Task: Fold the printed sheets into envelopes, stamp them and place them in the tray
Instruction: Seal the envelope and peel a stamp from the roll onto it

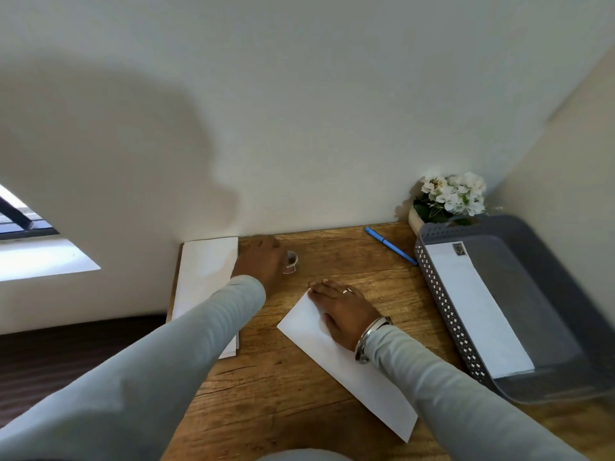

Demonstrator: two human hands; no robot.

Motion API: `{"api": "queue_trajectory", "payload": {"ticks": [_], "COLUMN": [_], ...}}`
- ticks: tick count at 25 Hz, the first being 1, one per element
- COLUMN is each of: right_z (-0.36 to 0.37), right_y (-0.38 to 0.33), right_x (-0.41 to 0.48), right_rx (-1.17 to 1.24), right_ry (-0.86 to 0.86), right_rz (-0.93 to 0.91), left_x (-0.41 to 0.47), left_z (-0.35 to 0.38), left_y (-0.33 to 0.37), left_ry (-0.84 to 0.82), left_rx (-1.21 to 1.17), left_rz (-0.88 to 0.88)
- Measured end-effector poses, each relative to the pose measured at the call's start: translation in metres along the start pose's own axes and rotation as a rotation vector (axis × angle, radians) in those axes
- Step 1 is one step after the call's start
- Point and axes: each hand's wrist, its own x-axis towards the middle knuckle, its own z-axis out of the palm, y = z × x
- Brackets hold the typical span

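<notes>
head view: the right hand [344,311] lies flat with straight fingers on a folded white envelope [352,371] in the middle of the wooden counter [279,397], while the left hand [261,262] reaches to the far edge beside the stack of sheets [204,271]. it meets a small roll [291,262], though blur hides whether its fingers grip it. a stamped envelope [476,304] lies in the grey tray [442,294] at right.
</notes>
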Motion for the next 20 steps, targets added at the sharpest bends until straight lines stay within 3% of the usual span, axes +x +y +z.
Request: {"api": "queue_trajectory", "payload": {"ticks": [8,13,20], "right_z": [-0.012,-0.043,-0.047], "right_y": [-0.001,-0.030,-0.052], "right_x": [0.006,0.010,0.010], "right_rx": [0.133,0.553,0.745], "right_ry": [-0.007,0.365,0.517], "right_rz": [0.020,0.069,0.111], "left_x": [-0.061,-0.078,-0.089], "left_z": [0.008,0.003,-0.010], "left_y": [-0.008,-0.003,0.017], "left_ry": [0.072,0.117,0.066], "left_rx": [-0.598,-0.829,-1.131], "left_rz": [-0.055,-0.145,-0.204]}}
